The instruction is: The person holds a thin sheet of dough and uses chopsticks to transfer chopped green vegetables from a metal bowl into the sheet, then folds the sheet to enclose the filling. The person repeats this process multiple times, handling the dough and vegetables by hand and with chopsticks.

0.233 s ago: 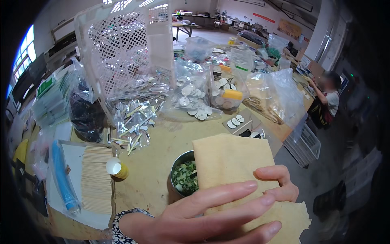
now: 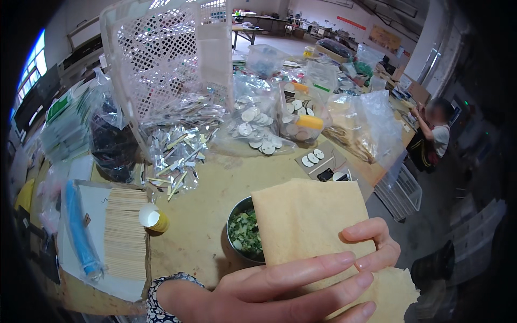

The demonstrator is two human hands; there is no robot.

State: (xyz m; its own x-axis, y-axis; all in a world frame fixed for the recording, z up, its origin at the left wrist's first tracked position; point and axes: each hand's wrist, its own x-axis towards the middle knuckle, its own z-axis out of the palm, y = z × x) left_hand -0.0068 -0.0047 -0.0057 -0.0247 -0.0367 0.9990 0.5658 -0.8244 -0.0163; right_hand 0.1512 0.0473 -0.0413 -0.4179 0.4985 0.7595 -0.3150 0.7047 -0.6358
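Risk: the thin tan sheet (image 2: 309,226) looks limp and may sag, fold or tear where the fingers press it, since much of it hangs unsupported.
Spill risk: its upper left edge hangs over the metal bowl of chopped greens (image 2: 245,232), so a dip could drag it into the filling or tip the bowl.
Left hand (image 2: 269,293): fingers stretched nearly flat, lying across the lower part of the sheet; it presses more than it grips.
Right hand (image 2: 377,245): only 2 curled fingers show, hooked over the sheet's right edge; the rest is hidden behind it, so I judge it holds the sheet from behind.
Sheet position: held above the counter (image 2: 215,188) near its front edge, just right of the bowl.
Nearby: a stack of thin wooden sticks (image 2: 125,231) and a small yellow cup (image 2: 152,218) lie left of the bowl.
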